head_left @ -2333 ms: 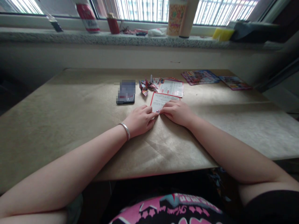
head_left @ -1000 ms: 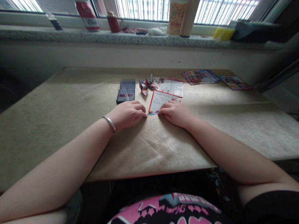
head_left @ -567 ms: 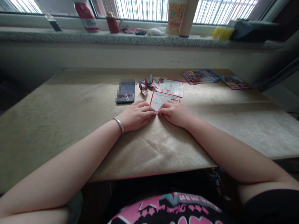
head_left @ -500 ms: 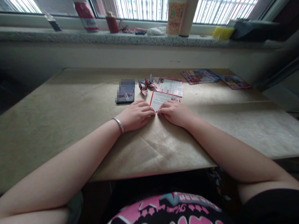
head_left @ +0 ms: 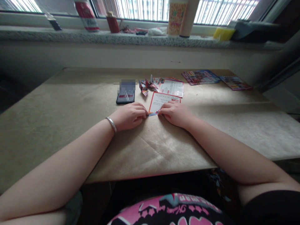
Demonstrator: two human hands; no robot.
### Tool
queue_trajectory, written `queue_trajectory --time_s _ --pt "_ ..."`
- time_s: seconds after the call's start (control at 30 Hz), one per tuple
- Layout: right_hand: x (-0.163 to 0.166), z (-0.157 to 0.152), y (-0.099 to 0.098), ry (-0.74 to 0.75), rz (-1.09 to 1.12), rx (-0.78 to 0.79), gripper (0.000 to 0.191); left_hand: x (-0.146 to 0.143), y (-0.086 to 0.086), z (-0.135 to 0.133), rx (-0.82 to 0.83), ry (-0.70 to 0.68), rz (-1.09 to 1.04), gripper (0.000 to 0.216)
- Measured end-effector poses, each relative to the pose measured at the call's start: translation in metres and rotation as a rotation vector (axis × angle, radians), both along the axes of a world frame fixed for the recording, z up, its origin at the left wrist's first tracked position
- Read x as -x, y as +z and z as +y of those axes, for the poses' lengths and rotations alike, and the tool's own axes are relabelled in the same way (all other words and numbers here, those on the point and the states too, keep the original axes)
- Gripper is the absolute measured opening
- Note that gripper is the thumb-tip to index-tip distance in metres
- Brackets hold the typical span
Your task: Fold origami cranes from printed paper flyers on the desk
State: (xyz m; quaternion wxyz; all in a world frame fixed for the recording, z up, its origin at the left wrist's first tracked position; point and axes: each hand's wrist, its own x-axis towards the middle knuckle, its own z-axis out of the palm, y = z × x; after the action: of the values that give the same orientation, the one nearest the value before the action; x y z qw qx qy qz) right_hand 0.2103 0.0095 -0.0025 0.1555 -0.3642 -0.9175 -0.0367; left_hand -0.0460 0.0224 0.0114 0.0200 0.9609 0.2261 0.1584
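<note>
A white printed sheet of paper (head_left: 158, 101) with a red border lies on the table, a narrow coloured strip turned up along its near edge. My left hand (head_left: 131, 116) is closed, its fingertips pinching the near left corner of that sheet. A silver bangle circles the left wrist. On the other side, my right hand (head_left: 174, 114) has curled fingers gripping the near edge and covers the sheet's right part. Just beyond are folded paper pieces (head_left: 146, 86) with colourful patterns, and a second printed sheet (head_left: 172, 87) overlaps the area behind.
A dark phone (head_left: 126, 93) lies left of the sheets. Stacks of colourful cards (head_left: 201, 76) and another pile (head_left: 235, 82) are at the back right of the table (head_left: 58, 125). The stone windowsill (head_left: 131, 39) holds a can (head_left: 86, 15), cups and a yellow object (head_left: 223, 33).
My left hand has slid left along the near edge to the sheet's corner, exposing more of the coloured folded strip. The right hand has stayed in place.
</note>
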Motion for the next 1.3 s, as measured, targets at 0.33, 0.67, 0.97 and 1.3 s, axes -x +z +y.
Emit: queue_trajectory --time_s 0.33,0.67,0.97,1.3 --pt "0.001 0.001 -0.004 0.042 -0.028 -0.03 0.031 -0.016 -0.011 -0.009 -0.119 0.084 0.073 0.031" --pt "0.001 0.001 0.0 0.022 -0.08 -0.021 0.031 -0.027 -0.011 -0.016 -0.162 0.107 0.057 0.028" --pt "-0.006 0.001 0.009 -0.029 -0.071 0.035 0.028 -0.03 -0.01 -0.016 -0.121 0.126 0.089 0.028" --pt "-0.019 0.005 0.012 -0.112 -0.066 0.071 0.027 -0.03 -0.01 -0.015 -0.092 0.115 0.077 0.031"
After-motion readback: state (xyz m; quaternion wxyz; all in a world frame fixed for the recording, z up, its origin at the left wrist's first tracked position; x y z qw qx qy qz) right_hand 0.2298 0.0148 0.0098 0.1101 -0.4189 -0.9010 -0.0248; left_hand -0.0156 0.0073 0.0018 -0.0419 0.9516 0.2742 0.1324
